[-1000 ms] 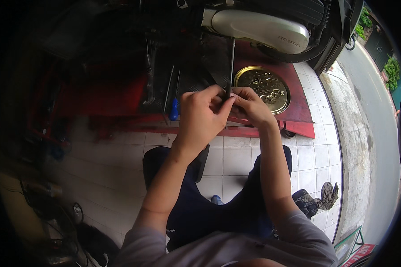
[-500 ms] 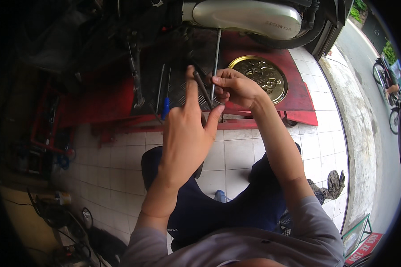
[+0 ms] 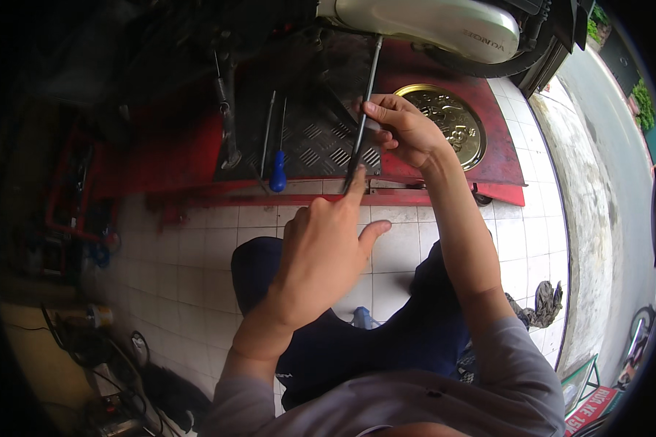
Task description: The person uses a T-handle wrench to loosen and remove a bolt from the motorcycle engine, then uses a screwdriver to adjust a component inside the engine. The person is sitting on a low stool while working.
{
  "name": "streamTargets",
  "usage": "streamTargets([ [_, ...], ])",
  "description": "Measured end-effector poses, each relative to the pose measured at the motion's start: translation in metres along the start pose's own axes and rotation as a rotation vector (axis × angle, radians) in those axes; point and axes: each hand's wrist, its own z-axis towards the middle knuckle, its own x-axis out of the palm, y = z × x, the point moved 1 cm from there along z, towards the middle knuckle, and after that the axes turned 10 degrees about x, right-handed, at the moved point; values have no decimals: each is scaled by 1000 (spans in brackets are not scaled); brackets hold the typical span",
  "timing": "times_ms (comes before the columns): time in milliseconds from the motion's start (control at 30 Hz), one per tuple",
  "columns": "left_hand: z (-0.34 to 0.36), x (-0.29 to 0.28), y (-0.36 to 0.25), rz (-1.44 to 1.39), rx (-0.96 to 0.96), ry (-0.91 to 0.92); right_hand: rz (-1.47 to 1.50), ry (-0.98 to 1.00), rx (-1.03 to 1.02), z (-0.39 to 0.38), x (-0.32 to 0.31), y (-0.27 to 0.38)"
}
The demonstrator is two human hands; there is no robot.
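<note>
My right hand (image 3: 393, 127) grips a long metal rod (image 3: 375, 65) that runs down at a slant from beneath the motorbike's silver side casing (image 3: 423, 25), with a dark section at its near end. My left hand (image 3: 321, 255) is lower, index finger stretched to that dark end, thumb spread apart. A blue-handled screwdriver (image 3: 277, 175) and another thin metal tool (image 3: 268, 120) lie left of the rod on the black checker plate. A round gold tray (image 3: 472, 142) rests to the right.
The red lift platform (image 3: 146, 164) spans the area before me, above white tiles (image 3: 262, 218). A crumpled dark cloth (image 3: 547, 302) is on the floor at right. Cables and equipment (image 3: 95, 379) stand lower left. A pavement edge, road (image 3: 605, 182) and red sign (image 3: 590, 408) are at right.
My left hand has come down from its grip around the tool, thumb now spread. My right hand has moved up along the rod. A two-wheeler on the road has moved toward the lower right.
</note>
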Motion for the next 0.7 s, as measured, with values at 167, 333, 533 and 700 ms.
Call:
streamTargets([
  [167,6,-10,-9,-118,-51,-220,52,-33,1,4,0,-2],
  [333,1,-3,-4,39,-22,54,59,-14,-33,6,-5,-1],
  [533,8,-9,-9,-12,-168,-224,111,-42,-44,6,-6,-2],
  [700,25,5,5,-145,149,-592,169,-7,-53,-2,-5,4],
])
